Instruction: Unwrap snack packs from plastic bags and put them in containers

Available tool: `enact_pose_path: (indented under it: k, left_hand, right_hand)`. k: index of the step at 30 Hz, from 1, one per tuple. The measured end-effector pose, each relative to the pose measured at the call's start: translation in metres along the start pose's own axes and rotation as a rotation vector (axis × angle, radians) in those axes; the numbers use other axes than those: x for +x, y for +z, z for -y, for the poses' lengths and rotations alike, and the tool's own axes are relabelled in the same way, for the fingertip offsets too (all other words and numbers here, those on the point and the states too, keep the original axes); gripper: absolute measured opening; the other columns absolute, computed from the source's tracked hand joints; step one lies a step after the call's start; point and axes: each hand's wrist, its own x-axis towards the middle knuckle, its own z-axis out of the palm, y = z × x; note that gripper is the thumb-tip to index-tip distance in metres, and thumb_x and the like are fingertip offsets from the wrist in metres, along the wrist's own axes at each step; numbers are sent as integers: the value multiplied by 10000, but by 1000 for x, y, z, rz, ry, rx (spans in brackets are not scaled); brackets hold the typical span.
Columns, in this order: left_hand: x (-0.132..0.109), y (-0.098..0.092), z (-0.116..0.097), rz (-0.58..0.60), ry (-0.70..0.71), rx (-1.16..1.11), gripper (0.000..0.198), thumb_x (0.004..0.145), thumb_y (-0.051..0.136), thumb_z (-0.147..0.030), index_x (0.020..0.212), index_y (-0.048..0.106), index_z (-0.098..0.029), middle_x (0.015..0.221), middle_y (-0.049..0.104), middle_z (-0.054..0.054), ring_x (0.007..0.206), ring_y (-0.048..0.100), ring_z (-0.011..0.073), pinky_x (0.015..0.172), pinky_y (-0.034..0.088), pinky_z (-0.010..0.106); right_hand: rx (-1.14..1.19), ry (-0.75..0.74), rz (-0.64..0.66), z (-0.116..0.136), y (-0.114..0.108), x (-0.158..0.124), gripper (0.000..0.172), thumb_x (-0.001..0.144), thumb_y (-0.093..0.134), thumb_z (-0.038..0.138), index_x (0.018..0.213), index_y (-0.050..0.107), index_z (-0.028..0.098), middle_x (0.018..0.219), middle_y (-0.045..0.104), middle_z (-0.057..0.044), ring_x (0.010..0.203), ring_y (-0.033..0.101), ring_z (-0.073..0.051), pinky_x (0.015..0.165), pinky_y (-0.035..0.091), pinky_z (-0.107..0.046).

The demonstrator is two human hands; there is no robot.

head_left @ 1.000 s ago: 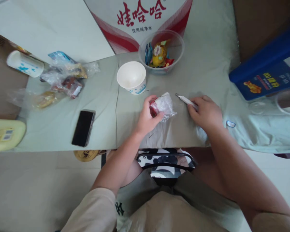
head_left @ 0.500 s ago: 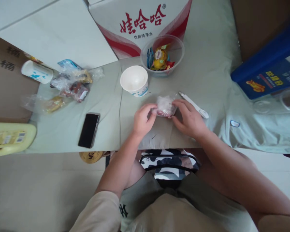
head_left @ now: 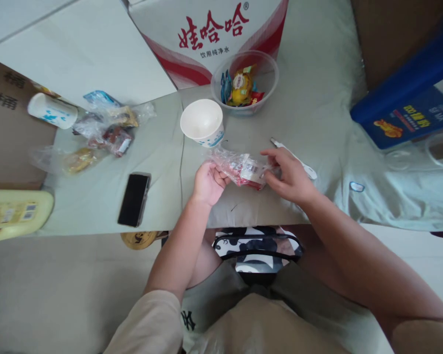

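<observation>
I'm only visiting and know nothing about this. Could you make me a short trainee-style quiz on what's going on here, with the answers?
1. What is the person's left grip holding?
2. True or false: the dark phone lies to the left of the white paper bowl, as the picture shows it.
3. Where is the white cutter?
A) In the see-through bowl
B) On the cloth
C) On top of the phone

Key:
1. A red packet in clear plastic wrap.
2. True.
3. B.
</observation>
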Motion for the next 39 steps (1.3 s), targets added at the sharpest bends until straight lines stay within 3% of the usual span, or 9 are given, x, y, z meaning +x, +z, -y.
enact_pose_path:
  k: [7, 12, 17, 21, 24, 27, 32, 36, 39]
  left_hand:
    - [5, -3, 6, -162, 292, 347, 36, 731, 576, -170, 718, 571, -203, 642, 626, -25, 564, 623, 128, 592, 534, 241]
    - [11, -23, 6, -216, 670, 709, 394, 721, 583, -108, 1089, 648, -230, 1034, 752, 39, 922, 733, 188, 808, 592, 300]
    - [3, -27, 3, 114, 1020, 1046, 376, 824, 645, -229, 1198, 687, -216, 1404, 645, 135, 1362, 614, 294, 1165, 497, 466]
    - [-1, -21, 7, 118, 926, 1111, 307, 858, 683, -264, 1156, 691, -191, 1352, 682, 153, 1284, 661, 273, 1105, 523, 433]
    - [1, -18, 6, 33, 723, 992, 175, 884, 647, -270, 1038, 684, -197, 1082, 768, 92, 998, 722, 208, 916, 563, 352]
    - [3, -17, 0, -86, 568, 812, 123, 824, 693, -296, 894, 644, -208, 915, 753, 41, 858, 689, 177, 810, 539, 300]
    - [0, -17, -9, -87, 457, 482, 354, 800, 649, -526, 662, 521, -226, 700, 648, 14, 675, 597, 152, 651, 466, 280]
    - [-3, -23, -16, -131, 398, 673, 508, 794, 638, -574, 491, 428, -224, 504, 499, -1, 508, 435, 113, 546, 335, 283]
    - [-5, -29, -25, -55, 331, 964, 543, 770, 670, -538, 463, 348, -227, 452, 355, -37, 477, 330, 89, 517, 223, 281]
  right_hand:
    - [-99, 128, -262, -5, -15, -1, 115, 750, 541, 142, 805, 585, 234, 889, 598, -48, 739, 551, -188, 711, 498, -372]
    - [-344, 319, -221, -5, -30, -2, 156, 762, 523, 176, 880, 608, 232, 810, 606, -70, 790, 584, -262, 784, 499, -446]
    - [-541, 430, -118, 6, -34, -7, 361, 912, 458, 291, 1175, 685, 194, 902, 673, -136, 974, 644, -361, 881, 505, -535]
    - [-544, 172, -80, 7, -26, -10, 576, 908, 581, 419, 1430, 591, 173, 1419, 606, -230, 1357, 537, -429, 1097, 401, -607]
    - [-461, 68, -13, 5, -22, -12, 489, 928, 574, 345, 1396, 615, 207, 1231, 731, -156, 1265, 625, -369, 1163, 320, -616]
    - [-438, -59, -45, 11, -24, -14, 176, 975, 557, 264, 1028, 724, 247, 939, 767, -59, 1037, 714, -268, 1152, 342, -546]
    - [-462, -313, -95, 38, -34, -23, 213, 984, 576, 150, 832, 692, 244, 791, 736, 1, 936, 722, -195, 1120, 378, -453]
    - [-387, -338, 241, 51, -40, -31, 242, 1014, 521, 167, 931, 739, 229, 836, 756, -26, 731, 669, -159, 738, 457, -319]
    - [-261, -112, 593, 50, -44, -30, 251, 1009, 531, 228, 1124, 754, 231, 897, 794, -39, 693, 679, -163, 629, 404, -303]
